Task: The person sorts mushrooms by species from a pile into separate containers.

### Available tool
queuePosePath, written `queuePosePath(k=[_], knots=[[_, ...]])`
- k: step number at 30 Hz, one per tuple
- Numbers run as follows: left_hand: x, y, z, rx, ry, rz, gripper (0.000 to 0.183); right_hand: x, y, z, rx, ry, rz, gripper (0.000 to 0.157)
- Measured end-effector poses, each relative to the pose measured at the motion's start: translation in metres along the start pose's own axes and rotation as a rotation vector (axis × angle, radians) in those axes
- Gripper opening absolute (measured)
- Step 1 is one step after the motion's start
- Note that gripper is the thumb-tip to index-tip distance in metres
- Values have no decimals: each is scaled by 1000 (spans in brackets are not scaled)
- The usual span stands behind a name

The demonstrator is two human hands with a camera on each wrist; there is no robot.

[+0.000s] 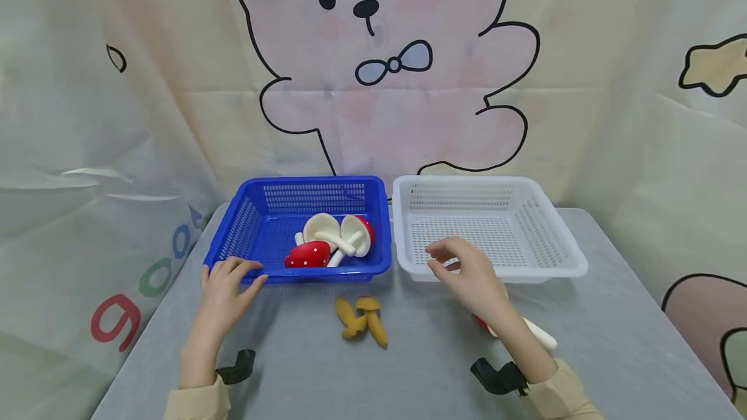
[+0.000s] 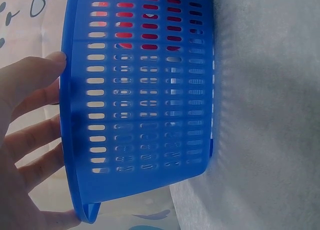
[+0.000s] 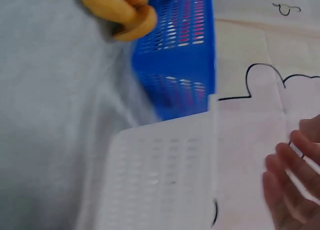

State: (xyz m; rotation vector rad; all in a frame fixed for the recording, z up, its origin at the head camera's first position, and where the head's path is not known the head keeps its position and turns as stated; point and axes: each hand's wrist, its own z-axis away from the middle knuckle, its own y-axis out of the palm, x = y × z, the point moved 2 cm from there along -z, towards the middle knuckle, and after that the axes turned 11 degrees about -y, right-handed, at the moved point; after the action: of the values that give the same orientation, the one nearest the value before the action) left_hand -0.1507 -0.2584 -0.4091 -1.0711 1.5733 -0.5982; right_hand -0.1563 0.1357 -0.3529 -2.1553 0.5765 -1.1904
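Red-capped mushrooms (image 1: 307, 255) lie clustered inside the blue basket (image 1: 327, 273), at least three of them, and I judge that much done. Outside it, two yellow mushrooms (image 1: 369, 304) lie together on the table (image 1: 303, 374), just in front, and another mushroom (image 1: 541, 334), showing a white stem and a bit of red, is partly hidden by my right forearm (image 1: 516, 336). Those three look like what is left, so I'd call the work part-way. My left hand (image 1: 226, 290) has thumb and fingers at the blue basket's near left rim; whether they grip or merely rest, I cannot tell. My right hand (image 1: 469, 274) hovers by the white basket (image 1: 537, 272), fingers loosely curved, holding nothing.
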Motion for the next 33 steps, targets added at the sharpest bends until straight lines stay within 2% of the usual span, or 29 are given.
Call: queuePosePath(k=[3, 10, 15, 20, 26, 33], knots=[[3, -2, 1, -2, -5, 0, 24, -7, 1, 14, -36, -12, 19, 18], [6, -5, 3, 9, -26, -5, 24, -24, 0, 44, -181, -118, 62, 20], [7, -7, 3, 15, -31, -8, 25, -38, -5, 64, -227, -106, 119, 24], [6, -6, 2, 9, -23, -21, 26, -57, -12, 79, -205, -66, 202, 22], [3, -1, 1, 6, -4, -25, 24, -82, -17, 91, -187, -126, 392, 27], [1, 0, 0, 3, -2, -11, 23, -98, -20, 98, -84, -150, 496, 30]])
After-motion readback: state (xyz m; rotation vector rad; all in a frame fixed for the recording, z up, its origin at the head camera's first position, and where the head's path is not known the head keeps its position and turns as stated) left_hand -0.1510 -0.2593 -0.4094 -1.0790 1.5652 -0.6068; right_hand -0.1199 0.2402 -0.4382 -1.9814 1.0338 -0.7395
